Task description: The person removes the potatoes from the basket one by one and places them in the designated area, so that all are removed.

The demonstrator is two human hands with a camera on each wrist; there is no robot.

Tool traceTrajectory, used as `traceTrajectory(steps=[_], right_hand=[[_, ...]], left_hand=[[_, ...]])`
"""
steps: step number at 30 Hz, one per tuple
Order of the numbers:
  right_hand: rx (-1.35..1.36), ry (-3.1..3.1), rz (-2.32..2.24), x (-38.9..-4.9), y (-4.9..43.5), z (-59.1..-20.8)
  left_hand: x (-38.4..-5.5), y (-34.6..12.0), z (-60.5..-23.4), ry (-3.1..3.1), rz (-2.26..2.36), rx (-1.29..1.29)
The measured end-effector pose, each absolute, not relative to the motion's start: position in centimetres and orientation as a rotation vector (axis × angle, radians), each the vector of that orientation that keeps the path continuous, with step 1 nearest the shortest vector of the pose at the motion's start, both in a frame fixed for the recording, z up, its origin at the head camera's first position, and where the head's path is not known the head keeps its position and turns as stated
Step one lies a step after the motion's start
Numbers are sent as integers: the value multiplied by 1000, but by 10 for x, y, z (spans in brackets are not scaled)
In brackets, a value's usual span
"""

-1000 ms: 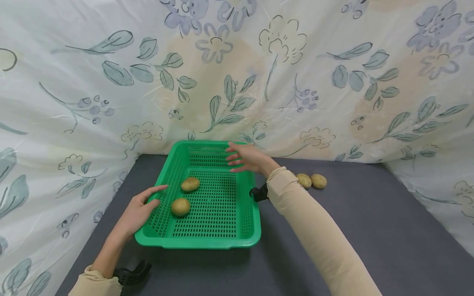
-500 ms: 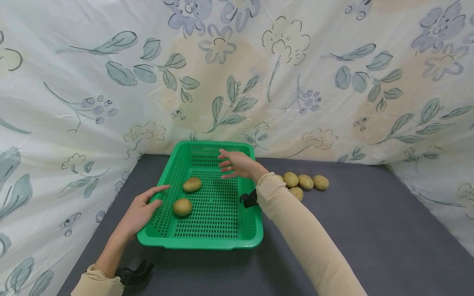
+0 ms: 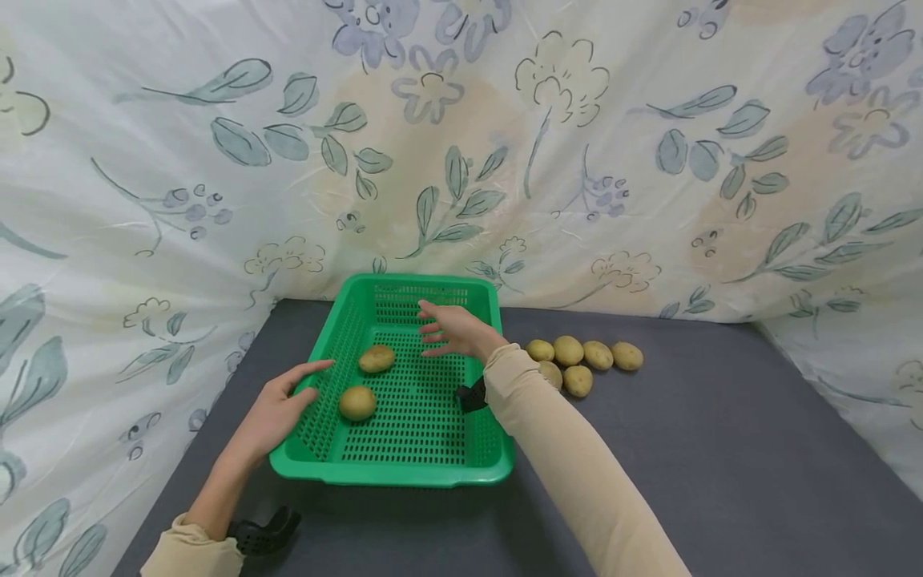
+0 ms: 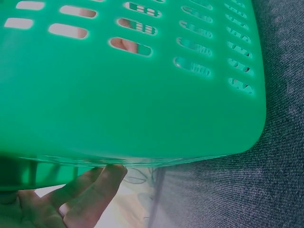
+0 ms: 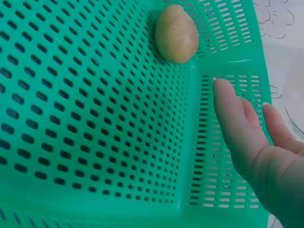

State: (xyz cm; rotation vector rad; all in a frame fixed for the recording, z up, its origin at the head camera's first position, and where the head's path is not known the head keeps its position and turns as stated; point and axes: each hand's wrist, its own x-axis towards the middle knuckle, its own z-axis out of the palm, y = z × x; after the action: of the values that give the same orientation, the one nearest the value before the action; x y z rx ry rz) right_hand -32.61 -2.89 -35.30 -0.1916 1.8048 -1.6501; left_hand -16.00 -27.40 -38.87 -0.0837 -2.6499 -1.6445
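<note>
A green perforated plastic basket [image 3: 392, 473] stands on the dark tabletop with two potatoes, a farther potato [image 3: 376, 359] and a nearer potato [image 3: 357, 403], toward its left side. My left hand [image 3: 268, 413] holds the basket's left rim, thumb and forefinger over the edge; the left wrist view shows fingers [image 4: 95, 194] close beneath the rim. Above the basket's right half hovers my right hand [image 3: 457, 330], fingers spread and loosely bent, holding nothing. One potato [image 5: 176, 34] lies beyond its fingertips in the right wrist view.
Several loose potatoes [image 3: 598, 355] lie on the dark table [image 3: 707, 449] just right of the basket, partly behind the right forearm. A floral-patterned curtain [image 3: 461, 160] hangs along the back and sides. Black straps [image 3: 265, 531] sit on both wrists.
My right hand has moved left and slightly toward me over the basket, so its sleeve uncovers more potatoes on the table. The left hand keeps its place on the rim.
</note>
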Motion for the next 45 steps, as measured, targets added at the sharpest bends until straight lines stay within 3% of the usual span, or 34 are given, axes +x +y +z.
traceTrajectory(steps=[27,45], right_hand=[[-119,1776,-1674,-315,-60,-369],[100,1697,-1844,-310,-81,-380]], left_hand=[[-159,-272,-384,-2631,-1688,-66],[-160,-273,-387,-2635,-1673,-70]])
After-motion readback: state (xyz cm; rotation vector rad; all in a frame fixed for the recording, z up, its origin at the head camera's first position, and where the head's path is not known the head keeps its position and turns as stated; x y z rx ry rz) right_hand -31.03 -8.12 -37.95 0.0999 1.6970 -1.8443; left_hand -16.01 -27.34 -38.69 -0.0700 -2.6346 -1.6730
